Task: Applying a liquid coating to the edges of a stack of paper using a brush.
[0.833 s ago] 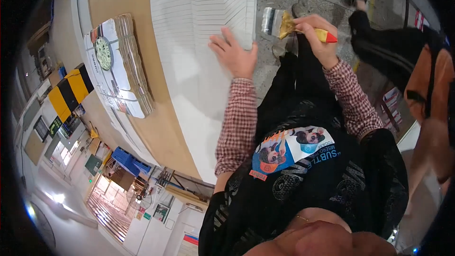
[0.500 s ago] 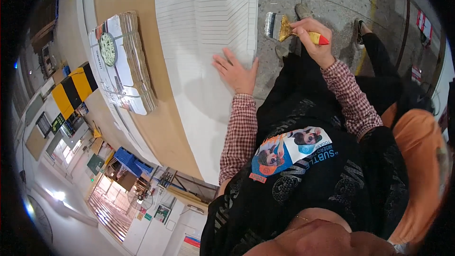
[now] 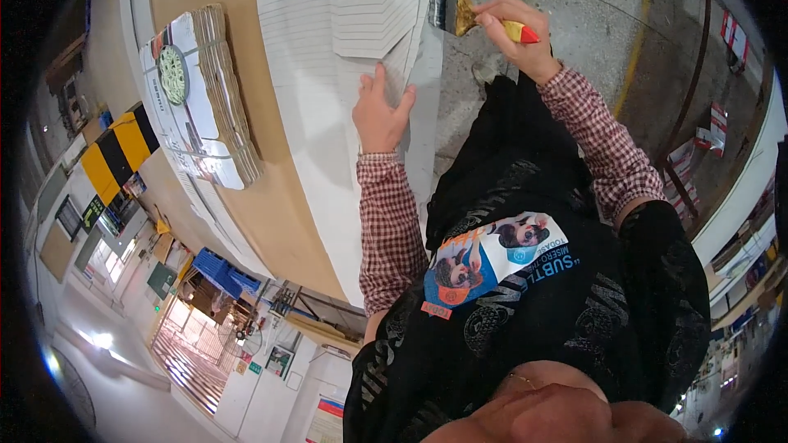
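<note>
- Your right hand (image 3: 515, 33) fingers grip the paintbrush (image 3: 468, 16), bristles at the white sheet stack's (image 3: 361, 8) right edge.
- Your left hand (image 3: 382, 111) lies open, flat on the stack near the table's edge; keep it pressing, so strokes don't shift sheets.

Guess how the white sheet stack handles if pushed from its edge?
Probably shears: the white sheets lie fanned in thin offset layers. Single sheets likely flop. The left hand pressing flat on them suggests they shift while the right hand holds the brush.

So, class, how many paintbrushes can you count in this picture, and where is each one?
1. The paintbrush is in the right hand, bristles at the edge of the white sheet stack; the left hand lies flat there. Others may be hidden.
</note>
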`<state>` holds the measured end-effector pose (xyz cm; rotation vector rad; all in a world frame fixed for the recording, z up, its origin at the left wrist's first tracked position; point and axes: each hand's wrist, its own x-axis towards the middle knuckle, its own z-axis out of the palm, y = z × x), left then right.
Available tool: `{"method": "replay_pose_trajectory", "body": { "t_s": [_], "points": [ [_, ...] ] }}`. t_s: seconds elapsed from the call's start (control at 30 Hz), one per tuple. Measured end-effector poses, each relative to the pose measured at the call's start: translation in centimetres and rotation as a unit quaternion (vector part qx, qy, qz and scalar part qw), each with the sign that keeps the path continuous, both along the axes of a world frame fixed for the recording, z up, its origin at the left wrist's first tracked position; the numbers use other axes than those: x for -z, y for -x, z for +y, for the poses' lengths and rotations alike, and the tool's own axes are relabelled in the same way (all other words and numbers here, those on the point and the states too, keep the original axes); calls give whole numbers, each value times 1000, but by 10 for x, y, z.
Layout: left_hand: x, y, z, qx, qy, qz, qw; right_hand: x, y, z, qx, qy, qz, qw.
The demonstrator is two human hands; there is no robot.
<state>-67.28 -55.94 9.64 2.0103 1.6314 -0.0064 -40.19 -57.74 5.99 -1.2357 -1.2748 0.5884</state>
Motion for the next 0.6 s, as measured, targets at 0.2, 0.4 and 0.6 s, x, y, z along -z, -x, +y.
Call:
{"method": "replay_pose_trajectory", "body": {
  "t_s": [0.2, 0.4, 0.6],
  "points": [
    [0, 1, 0, 3, -7, 1, 1000, -7, 8, -20, -36, 24, 26, 999],
    [4, -3, -2, 40, -39, 21, 998, -2, 9, -20, -6, 25, 9, 1000],
    [16, -20, -20, 15, -82, 82, 993, -17, 17, -53, -66, 119, 87, 987]
  ]
}}
